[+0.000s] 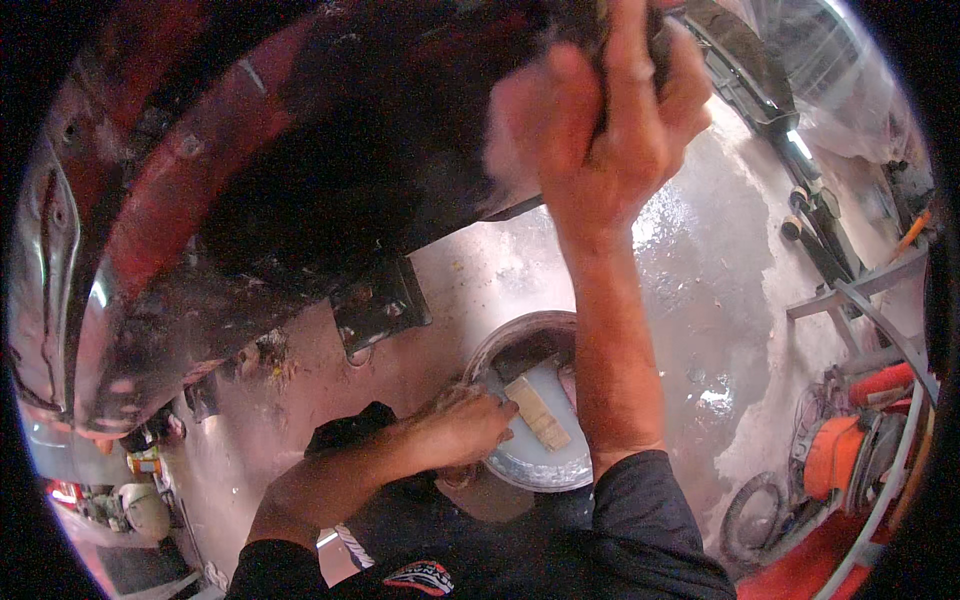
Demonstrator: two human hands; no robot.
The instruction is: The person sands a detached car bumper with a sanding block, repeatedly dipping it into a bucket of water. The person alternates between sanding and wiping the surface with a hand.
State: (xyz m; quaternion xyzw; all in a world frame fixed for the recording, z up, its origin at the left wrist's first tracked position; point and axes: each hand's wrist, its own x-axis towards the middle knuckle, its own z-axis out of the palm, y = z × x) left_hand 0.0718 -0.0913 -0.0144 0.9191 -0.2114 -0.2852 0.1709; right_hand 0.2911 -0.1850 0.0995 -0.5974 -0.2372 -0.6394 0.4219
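A lettered red-and-white emblem (420,577) marks the black shirt (650,540). The raised right hand (620,140) blurs beside the dark panel (350,130); its grip I can't make out. The left hand (475,428), fingers curled, contents unclear, is beside the block (538,414) in the bucket (556,480). The floor (690,300) shines wet near an orange machine (835,455).

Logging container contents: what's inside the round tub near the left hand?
In the tub: a tan rectangular block and what looks like cloudy liquid, plus a dark area, piece or reflection unclear. The right forearm hides the tub's right part.
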